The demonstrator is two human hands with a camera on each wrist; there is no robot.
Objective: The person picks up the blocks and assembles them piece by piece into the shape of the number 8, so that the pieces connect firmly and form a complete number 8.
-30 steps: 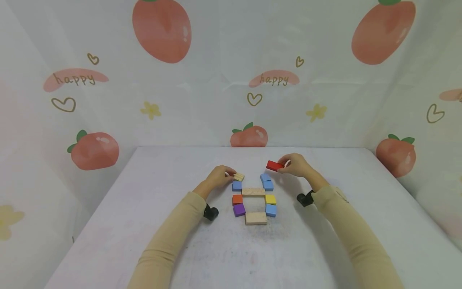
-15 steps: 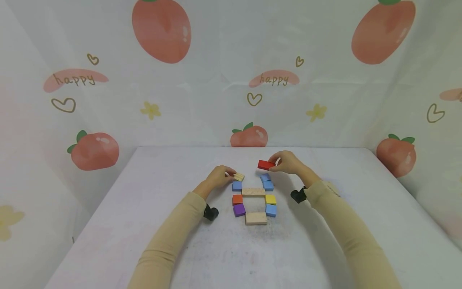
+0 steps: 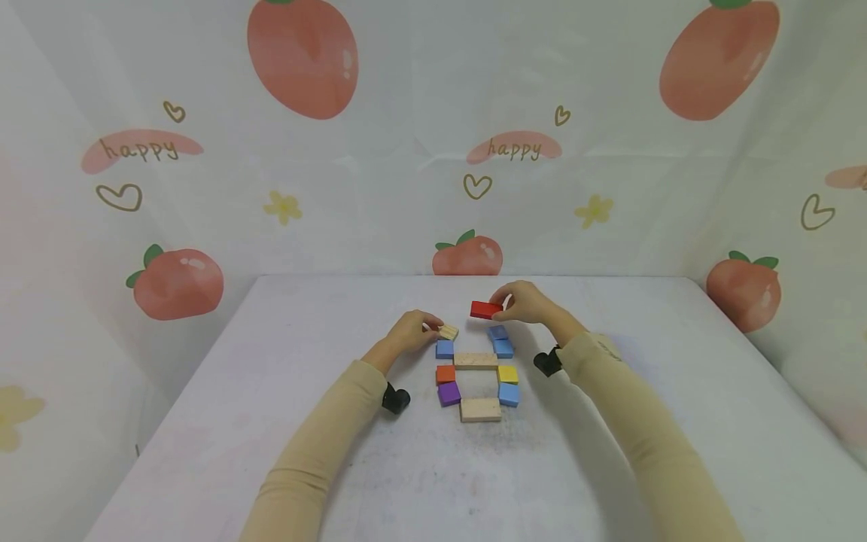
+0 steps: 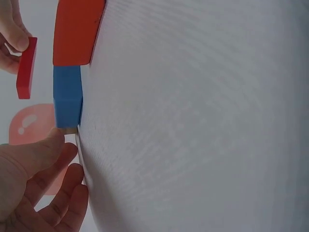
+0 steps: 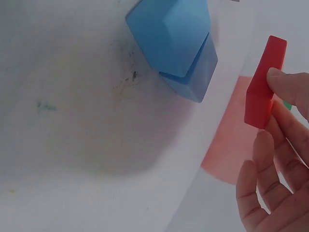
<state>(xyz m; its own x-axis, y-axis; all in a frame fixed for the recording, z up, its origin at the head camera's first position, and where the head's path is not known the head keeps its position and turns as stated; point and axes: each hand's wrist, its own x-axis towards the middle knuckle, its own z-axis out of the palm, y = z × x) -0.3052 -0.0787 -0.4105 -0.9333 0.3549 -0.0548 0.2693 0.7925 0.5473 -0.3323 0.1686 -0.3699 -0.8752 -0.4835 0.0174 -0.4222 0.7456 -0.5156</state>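
In the head view my right hand [image 3: 524,301] pinches a red wooden block [image 3: 483,310] between thumb and fingers, held above the table behind two blue blocks [image 3: 503,348]. The right wrist view shows the thumb on the red block's [image 5: 263,89] face and the fingertips beneath it. My left hand [image 3: 412,331] pinches a small plain wooden block [image 3: 449,331] that lies at the back left of the layout, behind a blue block [image 3: 445,349]. In the left wrist view that plain block [image 4: 70,130] is mostly hidden by the blue block [image 4: 67,96] and the fingers.
A long plain block [image 3: 476,361] links the two columns midway. Orange [image 3: 445,375] and purple blocks [image 3: 448,393] stand left; yellow [image 3: 507,374] and blue blocks [image 3: 509,394] stand right. Another plain block [image 3: 480,410] lies in front. A printed cloth [image 3: 379,203] hangs behind the white table [image 3: 271,361].
My right hand has moved left with the red block, from beyond the right column to behind the gap between the columns. The left hand stays at the plain block.
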